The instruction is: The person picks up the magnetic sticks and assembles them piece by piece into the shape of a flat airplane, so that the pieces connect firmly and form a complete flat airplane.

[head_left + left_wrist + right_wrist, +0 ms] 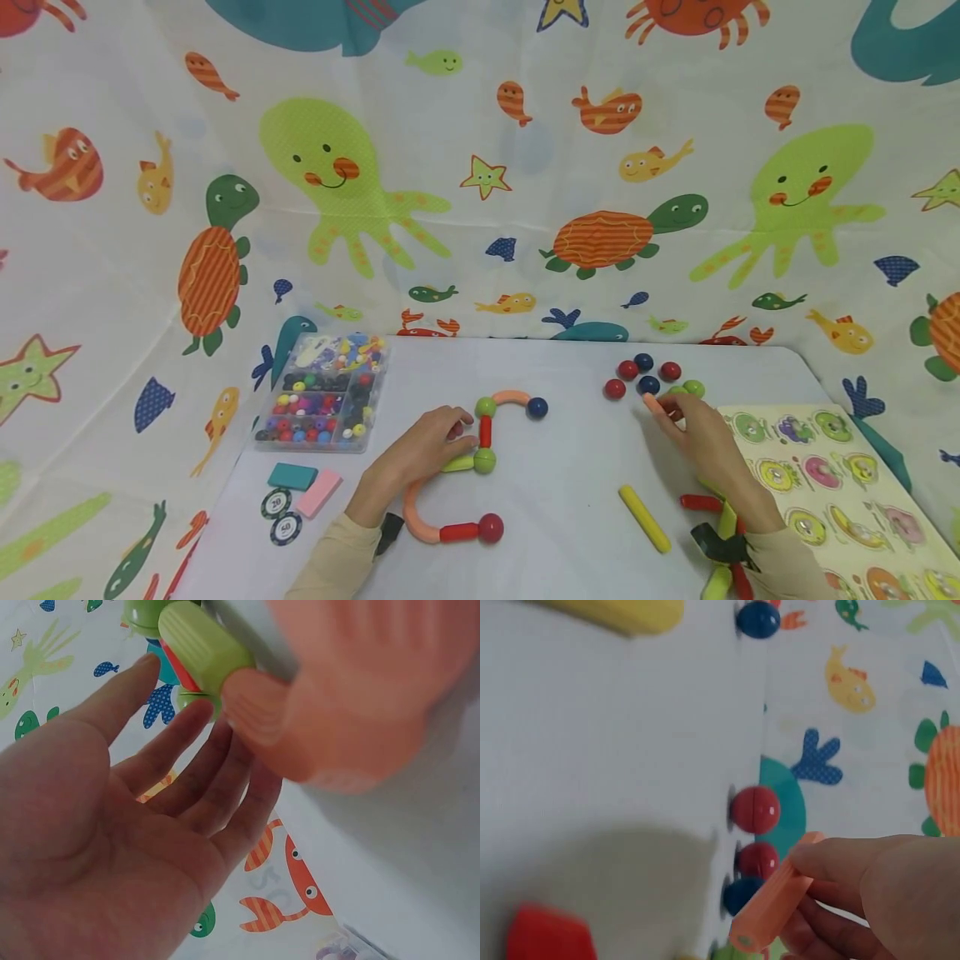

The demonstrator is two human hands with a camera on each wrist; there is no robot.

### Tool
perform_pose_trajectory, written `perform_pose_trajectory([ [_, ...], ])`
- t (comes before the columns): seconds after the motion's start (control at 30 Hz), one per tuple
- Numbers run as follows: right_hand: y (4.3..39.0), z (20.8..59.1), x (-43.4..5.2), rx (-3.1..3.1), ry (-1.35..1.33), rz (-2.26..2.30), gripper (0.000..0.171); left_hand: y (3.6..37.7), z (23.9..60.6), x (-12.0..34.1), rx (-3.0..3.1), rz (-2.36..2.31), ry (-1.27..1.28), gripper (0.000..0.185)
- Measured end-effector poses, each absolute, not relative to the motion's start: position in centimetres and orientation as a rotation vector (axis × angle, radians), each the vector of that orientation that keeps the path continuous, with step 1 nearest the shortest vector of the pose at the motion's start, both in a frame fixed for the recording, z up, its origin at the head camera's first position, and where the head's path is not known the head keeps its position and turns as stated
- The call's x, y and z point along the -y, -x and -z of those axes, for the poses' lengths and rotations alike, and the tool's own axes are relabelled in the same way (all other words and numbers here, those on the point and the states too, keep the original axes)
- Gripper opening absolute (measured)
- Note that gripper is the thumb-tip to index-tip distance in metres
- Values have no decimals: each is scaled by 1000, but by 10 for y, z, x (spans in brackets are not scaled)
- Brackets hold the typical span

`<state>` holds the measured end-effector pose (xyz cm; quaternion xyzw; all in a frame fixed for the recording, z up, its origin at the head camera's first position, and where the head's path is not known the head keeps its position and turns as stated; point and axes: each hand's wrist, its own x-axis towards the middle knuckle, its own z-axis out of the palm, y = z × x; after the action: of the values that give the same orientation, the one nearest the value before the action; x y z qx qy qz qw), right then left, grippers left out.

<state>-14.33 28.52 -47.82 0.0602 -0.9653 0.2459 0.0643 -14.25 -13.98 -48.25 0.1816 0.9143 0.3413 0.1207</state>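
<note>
— Orange stick (pixel 651 404): we pinch it in our right hand (pixel 701 433), just beside the ball cluster (pixel 649 379).

— How many balls do we count there?

— Three red, two blue, two green. Left of the cluster, our left hand (pixel 427 446) lies with fingers straight against the stick-and-ball chain (pixel 480 454).

Glossy balls (pixel 627 369), matt plastic orange stick (pixel 774 903), smooth white table (pixel 570 492).
</note>
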Motion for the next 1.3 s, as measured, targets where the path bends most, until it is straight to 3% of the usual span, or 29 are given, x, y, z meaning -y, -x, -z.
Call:
perform_pose_trajectory([
  [0.23, 147, 484, -254, 2949, -190, -858, 27, 143, 483, 140, -2658, -1004, -545, 38],
  [0.57, 143, 488, -206, 3122, 4, -1129, 29, 143, 483, 141, -2625, -1026, -549, 40],
  [1.3, 142, 500, -138, 3077, -23, -1242, 22, 138, 483, 134, -2560, -1079, -593, 49],
])
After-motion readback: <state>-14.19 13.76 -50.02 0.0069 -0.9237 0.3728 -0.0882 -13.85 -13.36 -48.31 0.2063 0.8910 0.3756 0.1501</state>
